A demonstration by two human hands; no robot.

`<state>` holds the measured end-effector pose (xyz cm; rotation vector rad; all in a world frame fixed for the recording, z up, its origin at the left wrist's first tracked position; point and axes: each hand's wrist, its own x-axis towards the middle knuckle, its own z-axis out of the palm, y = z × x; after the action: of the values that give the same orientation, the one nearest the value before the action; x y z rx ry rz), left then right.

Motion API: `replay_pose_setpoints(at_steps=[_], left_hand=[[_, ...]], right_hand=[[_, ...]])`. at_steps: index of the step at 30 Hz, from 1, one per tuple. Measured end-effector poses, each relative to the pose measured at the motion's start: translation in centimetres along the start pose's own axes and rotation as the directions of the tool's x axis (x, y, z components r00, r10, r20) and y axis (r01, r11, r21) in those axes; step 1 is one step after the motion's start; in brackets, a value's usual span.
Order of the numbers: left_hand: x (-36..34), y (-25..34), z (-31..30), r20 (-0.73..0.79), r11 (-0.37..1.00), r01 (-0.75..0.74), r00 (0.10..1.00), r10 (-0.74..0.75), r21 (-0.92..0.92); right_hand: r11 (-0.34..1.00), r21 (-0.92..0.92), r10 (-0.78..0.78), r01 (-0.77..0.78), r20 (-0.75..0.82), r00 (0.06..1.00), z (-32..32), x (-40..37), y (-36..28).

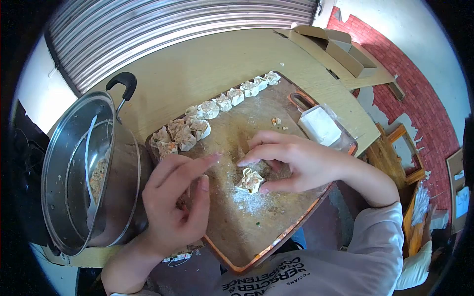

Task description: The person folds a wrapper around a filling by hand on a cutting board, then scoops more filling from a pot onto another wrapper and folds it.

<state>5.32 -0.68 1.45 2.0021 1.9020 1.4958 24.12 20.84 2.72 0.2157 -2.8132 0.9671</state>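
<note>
One filled dumpling point(250, 181) stands on a floured patch of the brown board point(276, 217). My right hand point(291, 165) arches over its right side, thumb beside it, fingers apart. To the left of the dumpling, my left hand point(180, 197) hovers with thumb and fingers apart and nothing between them. Along the board's back left edge runs a row of several dumplings point(210, 109), bunched closer together at the near end. A stack of white wrappers point(320, 125) lies at the board's right corner.
At the left stands a large steel pot point(131, 182) with filling point(98, 180) and a white spoon point(89, 148) inside. Crumbs of filling point(276, 121) lie on the board. An open cardboard box point(345, 54) is at the back right. Part of another person point(417, 266) shows at lower right.
</note>
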Motion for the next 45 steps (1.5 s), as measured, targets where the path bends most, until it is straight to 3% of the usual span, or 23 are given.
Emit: replay_pose_setpoints(at_steps=[1,3,10,16,19,25,28,34,35,37,40,45], left_hand=[[-0.1,-0.1,0.0,-0.082,0.999,-0.029,0.996,0.030,0.012],[0.0,-0.4,-0.1,-0.139,0.998,-0.056,0.989,0.056,0.010],[-0.2,-1.6,0.1,-0.340,0.992,-0.128,0.933,0.116,-0.013],[-0.6,-2.2,0.3,-0.333,0.982,-0.055,0.943,-0.008,-0.179],[-0.5,-2.4,0.9,-0.368,0.970,-0.056,0.929,-0.036,-0.237],[-0.4,-2.6,0.9,-0.346,0.986,-0.052,0.938,-0.007,-0.161],[-0.3,-2.5,0.8,-0.342,0.988,-0.046,0.940,-0.009,-0.151],[-0.2,-2.5,1.0,-0.341,0.982,-0.058,0.940,-0.008,-0.182],[-0.2,-2.4,1.0,-0.342,0.982,-0.057,0.940,-0.009,-0.181],[-0.2,-2.3,0.9,-0.330,0.980,-0.039,0.944,-0.029,-0.196],[-0.2,-2.4,1.2,-0.341,0.979,-0.030,0.939,-0.042,-0.204],[-0.2,-2.5,1.1,-0.323,0.981,-0.028,0.946,-0.036,-0.192]], right_hand=[[1.000,-0.001,-0.001,0.001,-0.001,1.000,-0.2,0.3,0.0],[0.989,0.113,0.080,-0.096,0.139,0.987,-0.5,0.9,-0.1],[0.991,0.130,-0.001,-0.021,0.171,0.985,-0.7,1.9,0.9],[0.995,0.096,0.030,-0.041,0.113,0.993,-1.1,3.5,1.6],[0.987,-0.001,0.160,-0.161,0.103,0.982,-1.4,4.8,1.7],[0.981,-0.139,0.118,-0.134,-0.115,0.986,-1.3,6.7,4.3],[0.966,-0.076,0.227,-0.246,-0.197,0.954,-1.0,7.3,4.5],[0.930,-0.032,0.352,-0.366,-0.208,0.912,-1.2,7.6,3.6],[0.930,-0.032,0.351,-0.365,-0.207,0.913,-1.0,7.3,4.1],[0.977,-0.081,0.172,-0.198,-0.254,0.952,-0.5,7.0,5.1],[0.964,-0.170,0.137,-0.204,-0.340,0.930,0.7,7.3,4.6],[0.930,-0.160,0.264,-0.331,-0.339,0.903,1.0,8.3,3.6]])
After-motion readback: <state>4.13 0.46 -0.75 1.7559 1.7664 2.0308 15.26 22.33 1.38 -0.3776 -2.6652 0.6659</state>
